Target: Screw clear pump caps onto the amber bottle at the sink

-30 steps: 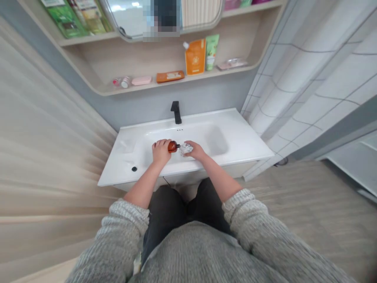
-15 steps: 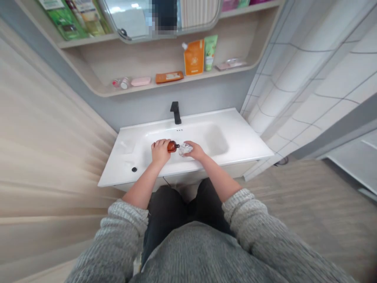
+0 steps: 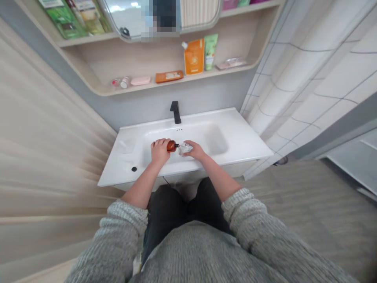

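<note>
Over the white sink basin [image 3: 216,139], my left hand [image 3: 160,151] is wrapped around an amber bottle [image 3: 171,146] with a dark neck. The bottle lies tipped on its side, its neck pointing right. Facing that neck is a clear glass-like vessel [image 3: 185,148], gripped in my right hand [image 3: 194,150]. The bottle's mouth is close to the clear vessel; whether they touch I cannot tell. My fingers hide much of the bottle's body. Any liquid between the two is too small to make out. A small black round cap [image 3: 134,169] sits on the counter at the left.
A black faucet [image 3: 176,112] rises behind the basin. On the shelf [image 3: 106,91] above stand an orange pouch [image 3: 194,57] and a green tube [image 3: 210,52], beside a pink soap-like bar [image 3: 140,81] and an orange pack [image 3: 169,76]. A beige curtain [image 3: 44,137] hangs at the left.
</note>
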A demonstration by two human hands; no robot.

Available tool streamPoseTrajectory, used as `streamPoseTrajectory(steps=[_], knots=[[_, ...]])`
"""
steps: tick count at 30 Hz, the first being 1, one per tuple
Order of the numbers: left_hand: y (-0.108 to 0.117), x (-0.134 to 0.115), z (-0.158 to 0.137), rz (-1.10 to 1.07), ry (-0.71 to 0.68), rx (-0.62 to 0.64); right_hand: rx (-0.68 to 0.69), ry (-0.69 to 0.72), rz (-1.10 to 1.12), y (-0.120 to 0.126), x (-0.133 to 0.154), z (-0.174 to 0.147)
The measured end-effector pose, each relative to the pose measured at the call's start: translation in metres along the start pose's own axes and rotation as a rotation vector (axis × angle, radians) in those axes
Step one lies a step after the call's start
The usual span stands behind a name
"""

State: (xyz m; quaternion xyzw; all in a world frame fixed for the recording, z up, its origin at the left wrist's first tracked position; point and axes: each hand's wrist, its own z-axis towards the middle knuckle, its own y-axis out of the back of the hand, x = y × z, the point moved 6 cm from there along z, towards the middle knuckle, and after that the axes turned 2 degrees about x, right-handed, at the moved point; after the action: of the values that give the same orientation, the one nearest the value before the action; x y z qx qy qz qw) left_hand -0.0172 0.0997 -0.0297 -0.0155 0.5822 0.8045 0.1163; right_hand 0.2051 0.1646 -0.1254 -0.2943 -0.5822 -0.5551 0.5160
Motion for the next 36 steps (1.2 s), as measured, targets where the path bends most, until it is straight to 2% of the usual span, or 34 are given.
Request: streamPoseTrajectory(steps=[36], knots=[[0.0026,0.0032,0.0001,0.022,0.004,0.019,-0.006,0.009,0.002,0.0008,0.0015,0.0002]])
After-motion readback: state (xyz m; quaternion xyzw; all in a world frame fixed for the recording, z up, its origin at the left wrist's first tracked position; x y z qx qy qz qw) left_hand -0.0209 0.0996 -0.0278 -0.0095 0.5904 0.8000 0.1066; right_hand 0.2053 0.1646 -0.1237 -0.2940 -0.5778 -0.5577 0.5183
